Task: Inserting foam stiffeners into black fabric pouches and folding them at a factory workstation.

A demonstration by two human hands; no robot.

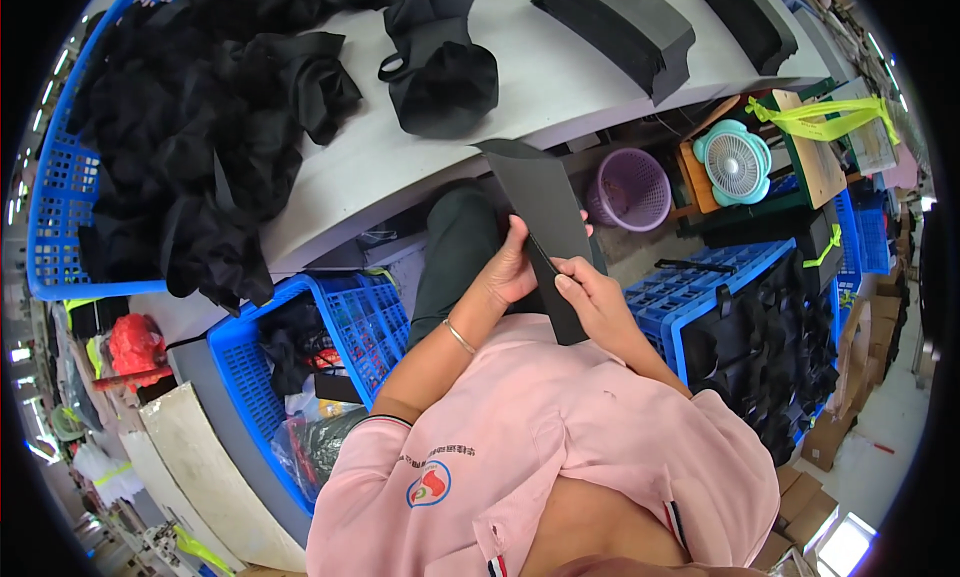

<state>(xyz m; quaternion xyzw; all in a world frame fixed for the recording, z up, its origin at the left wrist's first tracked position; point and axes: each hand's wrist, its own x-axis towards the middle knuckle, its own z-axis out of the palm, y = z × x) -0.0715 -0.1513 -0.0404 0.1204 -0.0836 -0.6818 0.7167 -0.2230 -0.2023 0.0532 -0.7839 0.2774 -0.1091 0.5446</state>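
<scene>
A long, stiff black panel (545, 192) slants over my lap, its far end close to the table's near edge. My left hand (512, 265) grips it from the left side, thumb up along the edge. With thumb on top, my right hand (592, 295) holds its near part; some fingers of both hands are hidden behind it. On the white table (350, 177) lies a black fabric piece with a loop (440, 72). Farther right are a thick stack of black panels (625, 27) and a smaller black stack (750, 22).
Crumpled black cloth (200, 107) fills a blue basket (60, 217) at left. Below it stands another blue crate (235, 377). At right are a purple bin (630, 189), a small turquoise fan (738, 162) and a blue crate (655, 312) holding black pieces.
</scene>
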